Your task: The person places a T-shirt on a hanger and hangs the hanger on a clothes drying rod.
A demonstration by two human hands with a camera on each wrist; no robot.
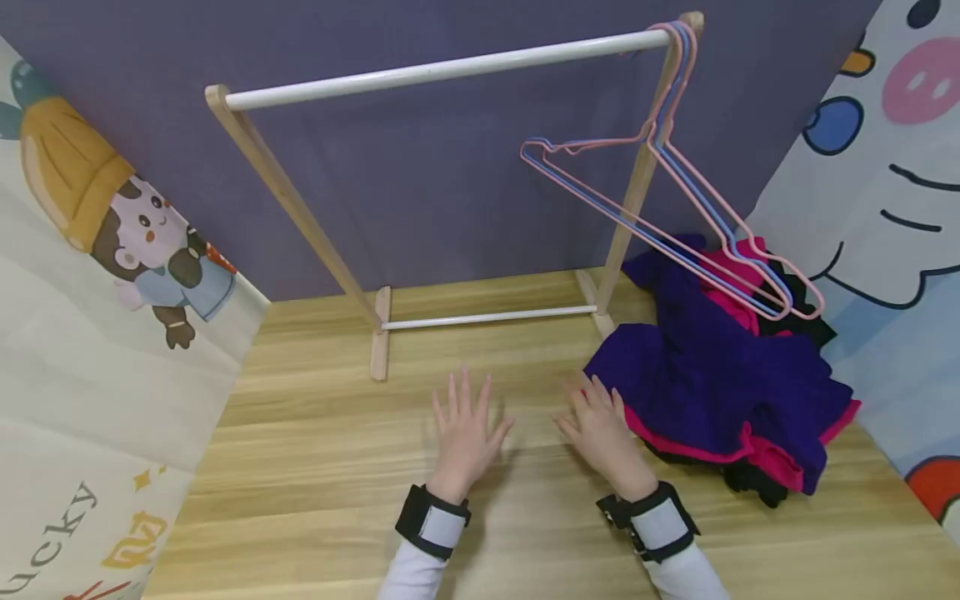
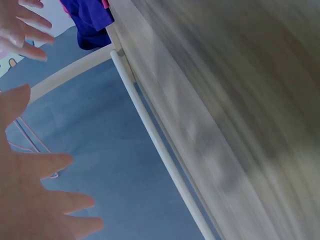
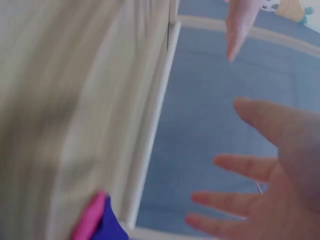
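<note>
My left hand (image 1: 463, 435) hovers over the wooden surface with its fingers spread and nothing in it. To its right, my right hand (image 1: 602, 431) is likewise spread and holds nothing. The right fingertips overlap the near left edge of a pile of clothes (image 1: 697, 383) in the head view. On top of the pile lies a dark purple garment with bright pink edging, and black cloth shows underneath. Beyond the hands stands a garment rack with a white top rail (image 1: 450, 70). Pink and blue hangers (image 1: 663, 150) hang together at the rail's right end.
The rack's wooden left post (image 1: 300, 204) and white lower bar (image 1: 487, 318) stand at the back of the wood-grain surface (image 1: 300, 483). Behind it is a grey-blue backdrop (image 1: 450, 183). Cartoon-printed sheets (image 1: 75, 367) border the left and right sides.
</note>
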